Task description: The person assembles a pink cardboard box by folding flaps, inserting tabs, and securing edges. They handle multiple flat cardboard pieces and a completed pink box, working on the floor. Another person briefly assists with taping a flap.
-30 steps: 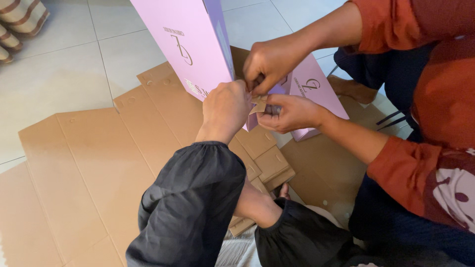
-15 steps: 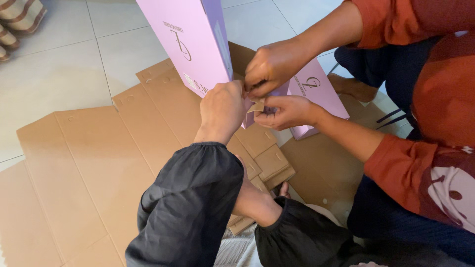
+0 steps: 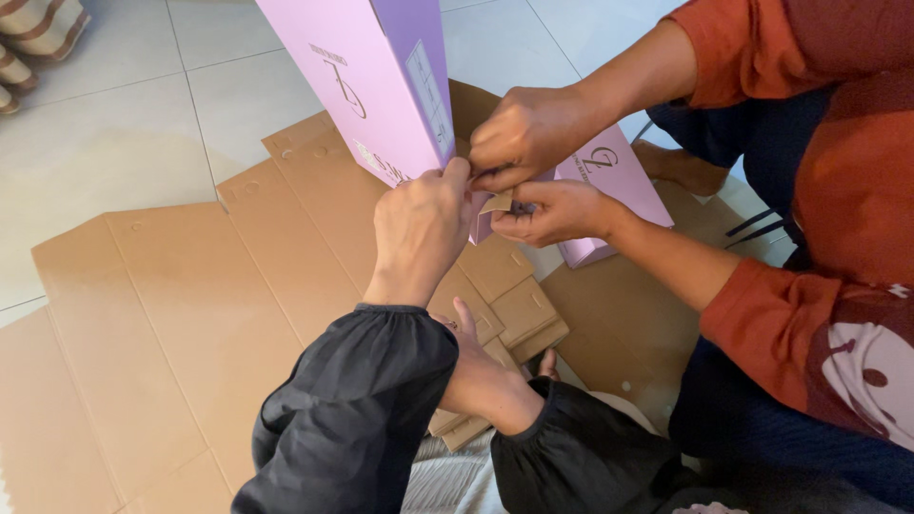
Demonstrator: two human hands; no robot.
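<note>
Puffy black sleeves (image 3: pixel 362 409), gathered cuffs, bare hands (image 3: pixel 419 228)

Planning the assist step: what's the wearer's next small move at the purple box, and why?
Probably steady the purple box with the left hand, which grips its lower edge. The co-worker's hands are pinching a small tan flap right there, and the right hand sits low on the cardboard pieces.

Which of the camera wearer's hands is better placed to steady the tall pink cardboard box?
Probably the left. The left hand is raised against the lower edge of the tall pink cardboard box. The right hand lies low on the brown cardboard pieces, under the left arm.
</note>
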